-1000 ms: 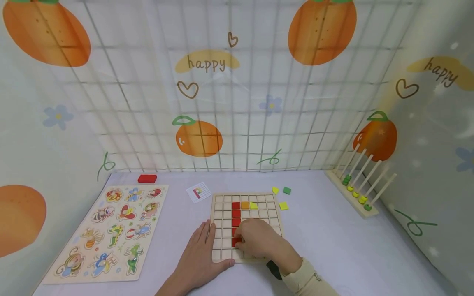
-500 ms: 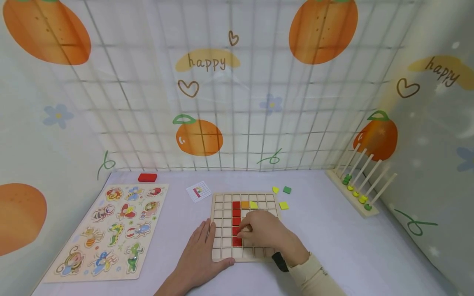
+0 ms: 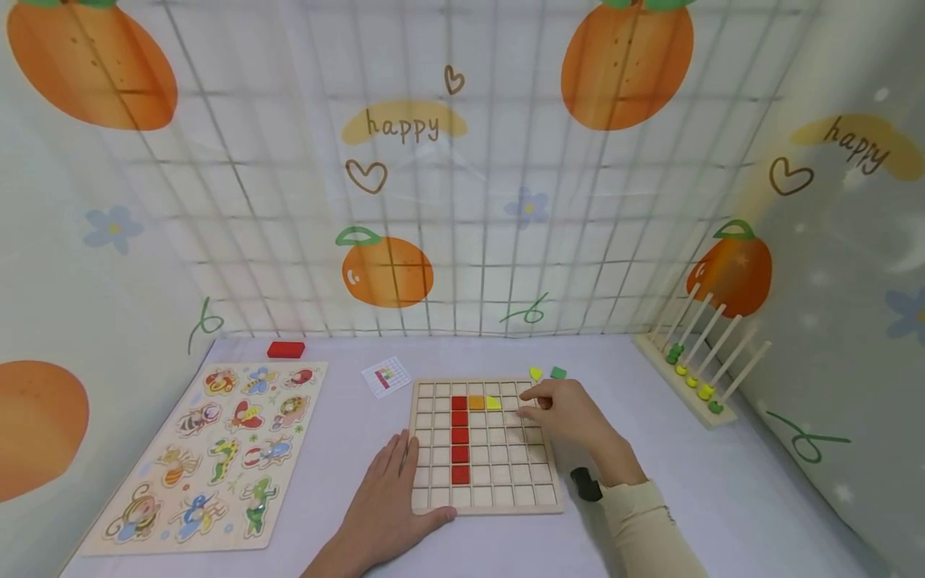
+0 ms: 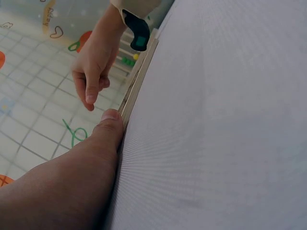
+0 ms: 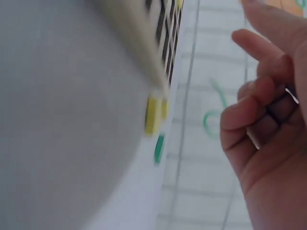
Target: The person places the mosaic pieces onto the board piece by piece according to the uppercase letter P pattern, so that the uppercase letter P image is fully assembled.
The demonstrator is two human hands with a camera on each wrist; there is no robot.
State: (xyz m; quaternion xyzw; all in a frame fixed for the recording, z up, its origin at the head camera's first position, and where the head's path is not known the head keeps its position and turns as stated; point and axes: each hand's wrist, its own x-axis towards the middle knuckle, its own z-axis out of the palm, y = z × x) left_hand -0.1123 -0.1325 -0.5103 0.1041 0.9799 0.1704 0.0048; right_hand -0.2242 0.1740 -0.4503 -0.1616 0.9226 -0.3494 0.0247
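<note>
A wooden grid board (image 3: 506,510) lies mid-table in the head view. Set in it are a column of red square tiles (image 3: 460,435), an orange tile (image 3: 477,403) and a yellow piece (image 3: 494,403) beside it. My left hand (image 3: 386,498) rests flat along the board's left side, thumb at the front edge. Above the board's right edge hovers my right hand (image 3: 574,413), thumb and index finger apart, holding nothing. Below it in the right wrist view are a yellow tile (image 5: 153,116), another yellow piece (image 5: 165,109) and a green tile (image 5: 159,148).
Left of the board lies a wooden insect puzzle (image 3: 289,490), with a red block (image 3: 286,350) behind it. A small pattern card (image 3: 386,377) sits near the board's back left corner. At right stands a peg rack (image 3: 686,381) with green and yellow beads.
My right hand has lifted from the red column and moved right and back to the board's right edge, uncovering the lower red tiles. The left hand has stayed in place.
</note>
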